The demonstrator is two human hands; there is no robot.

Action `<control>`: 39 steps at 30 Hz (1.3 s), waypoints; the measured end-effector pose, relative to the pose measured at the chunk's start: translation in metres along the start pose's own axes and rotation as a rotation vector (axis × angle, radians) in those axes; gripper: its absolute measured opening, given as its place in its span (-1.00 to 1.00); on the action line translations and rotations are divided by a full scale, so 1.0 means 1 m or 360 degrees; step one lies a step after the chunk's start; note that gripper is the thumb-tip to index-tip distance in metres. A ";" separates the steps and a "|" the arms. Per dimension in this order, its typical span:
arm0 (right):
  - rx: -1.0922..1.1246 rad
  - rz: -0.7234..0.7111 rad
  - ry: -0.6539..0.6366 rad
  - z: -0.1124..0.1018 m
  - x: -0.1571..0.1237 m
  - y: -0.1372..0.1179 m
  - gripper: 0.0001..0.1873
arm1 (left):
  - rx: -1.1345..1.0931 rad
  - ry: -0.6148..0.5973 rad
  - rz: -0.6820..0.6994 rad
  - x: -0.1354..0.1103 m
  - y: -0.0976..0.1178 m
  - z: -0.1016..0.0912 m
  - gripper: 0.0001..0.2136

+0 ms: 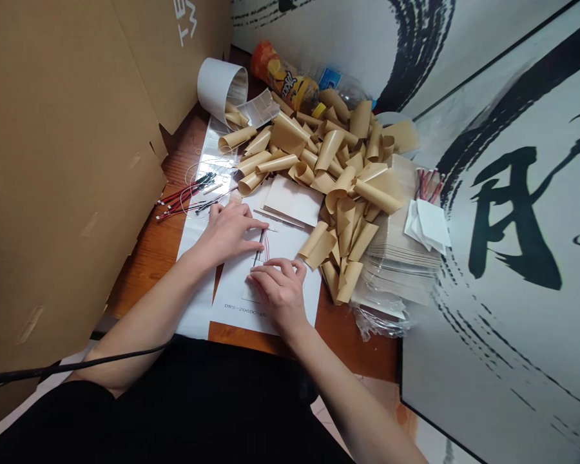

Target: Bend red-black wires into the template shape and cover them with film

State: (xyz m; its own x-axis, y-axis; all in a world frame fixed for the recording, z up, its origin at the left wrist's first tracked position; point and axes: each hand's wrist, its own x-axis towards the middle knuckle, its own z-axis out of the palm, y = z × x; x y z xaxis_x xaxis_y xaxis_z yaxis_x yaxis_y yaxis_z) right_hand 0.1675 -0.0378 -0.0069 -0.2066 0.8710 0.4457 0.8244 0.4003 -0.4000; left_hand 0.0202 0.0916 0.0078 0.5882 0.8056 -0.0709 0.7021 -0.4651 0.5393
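My left hand [227, 233] lies on a white printed sheet [236, 309], its fingertips reaching a thin black strip with fine red wires [261, 246]. My right hand [281, 290] is curled just below that strip, its fingers close to the wires. Whether those fingers grip anything, I cannot tell. Printed text on the sheet begins "DRS-206DC". A bundle of red and black wires with small connectors [188, 198] lies left of my left hand. A large heap of curled tan sheets [328, 167] rises beyond my hands.
The wooden tabletop [162, 225] carries stacked clear plastic sleeves [396, 270], a white roll [221, 89], a snack can [284, 77] and a plastic bottle [336, 80]. Cardboard panels [62, 167] stand along the left. Calligraphy boards [512, 232] lean along the right.
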 end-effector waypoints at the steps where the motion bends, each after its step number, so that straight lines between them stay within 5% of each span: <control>1: -0.0011 0.0005 0.0007 0.000 -0.001 -0.001 -0.90 | 0.0003 -0.0013 0.0006 -0.001 0.000 -0.001 -0.59; 7: -0.0096 0.0043 0.0031 0.001 -0.008 -0.007 -0.91 | 0.0018 -0.0009 0.0040 -0.003 0.000 0.000 -0.54; 15: -0.0391 0.0076 -0.0184 -0.007 -0.026 -0.022 -0.79 | 0.0023 -0.0055 0.0027 -0.004 0.002 -0.003 -0.53; 23: -0.0144 0.0488 0.0093 -0.019 -0.026 -0.013 -0.79 | 0.0011 -0.0091 0.0001 -0.007 0.005 -0.006 -0.47; 33: -0.0177 0.0676 0.0038 -0.015 -0.018 -0.009 -0.87 | -0.0026 -0.0040 -0.0004 -0.007 0.006 -0.005 -0.64; 39: 0.0176 0.0895 0.0122 -0.027 -0.013 -0.010 -0.85 | -0.0014 0.0022 -0.0015 -0.007 0.007 -0.002 -0.73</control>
State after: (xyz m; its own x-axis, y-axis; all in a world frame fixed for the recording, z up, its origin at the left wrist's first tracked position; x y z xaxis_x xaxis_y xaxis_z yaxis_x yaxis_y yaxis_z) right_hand 0.1761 -0.0602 0.0128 0.2894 0.9370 0.1955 0.7357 -0.0871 -0.6717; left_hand 0.0200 0.0840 0.0138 0.5758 0.8150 -0.0648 0.7042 -0.4541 0.5458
